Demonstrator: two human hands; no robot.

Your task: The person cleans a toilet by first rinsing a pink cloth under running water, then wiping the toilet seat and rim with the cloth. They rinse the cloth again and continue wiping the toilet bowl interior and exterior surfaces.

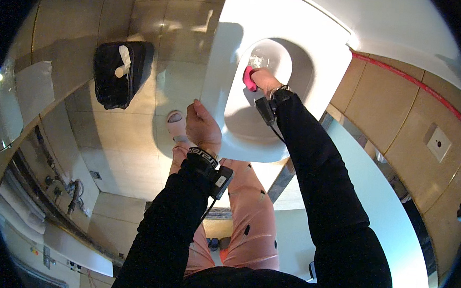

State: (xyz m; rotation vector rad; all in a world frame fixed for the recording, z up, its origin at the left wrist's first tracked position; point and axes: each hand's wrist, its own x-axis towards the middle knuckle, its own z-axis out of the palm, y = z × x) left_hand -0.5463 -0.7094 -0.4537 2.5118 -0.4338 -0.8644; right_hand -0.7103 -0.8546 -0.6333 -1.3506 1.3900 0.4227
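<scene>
My right hand (266, 82) reaches inside the white toilet bowl (251, 129) and grips a pink cloth (250, 78) against its inner wall. Just past the cloth, water (259, 61) glints at the bottom of the bowl. Beside the toilet's left edge hangs my left hand (204, 128), its fingers curled in and nothing seen in it. Both wrists carry black straps with small boxes and cables. What the right fingertips touch behind the cloth is hidden.
A black-lined waste bin (114, 75) holding white paper and a cardboard tube stands left on the tiled floor (116, 137). Along the right wall runs a red hose (412, 80), above a wall socket (438, 143). A pale curved counter (370, 184) lies beside my right arm.
</scene>
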